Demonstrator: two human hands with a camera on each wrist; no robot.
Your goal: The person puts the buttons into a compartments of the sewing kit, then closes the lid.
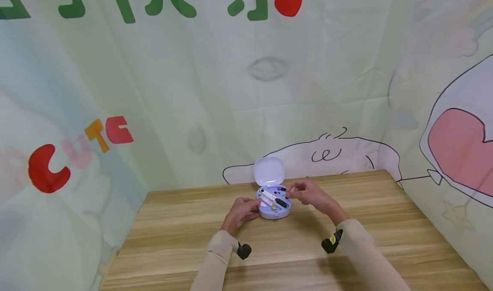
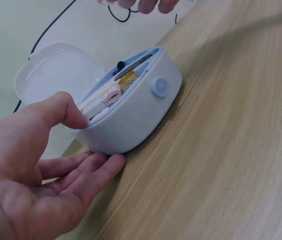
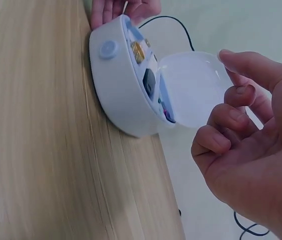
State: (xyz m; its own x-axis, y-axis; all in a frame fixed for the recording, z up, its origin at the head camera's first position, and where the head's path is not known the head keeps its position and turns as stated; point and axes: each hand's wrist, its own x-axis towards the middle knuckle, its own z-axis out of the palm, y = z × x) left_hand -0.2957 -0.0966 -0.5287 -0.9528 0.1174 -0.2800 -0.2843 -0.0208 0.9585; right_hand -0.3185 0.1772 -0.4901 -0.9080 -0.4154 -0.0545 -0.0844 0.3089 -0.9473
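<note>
A white and lavender sewing kit box [image 1: 274,214] stands on the table, its lid [image 1: 269,171] raised at the back. My left hand [image 2: 46,165] grips the box's left side, with the thumb on the rim and the fingers low against the wall. Inside lie a pink rolled tape measure [image 2: 112,95], a gold thimble [image 2: 128,80], a tool with a dark end [image 3: 149,82] and several small coloured pieces. My right hand [image 3: 251,130] hovers by the box's right edge, fingers loosely bent. Nothing shows in it, though its index fingertip is partly hidden.
The wooden table [image 1: 185,239] extends on both sides of the box and toward me. A printed cloth backdrop [image 1: 215,90] hangs directly behind the table's back edge, close to the raised lid. A round latch button [image 2: 160,86] sits on the box's front.
</note>
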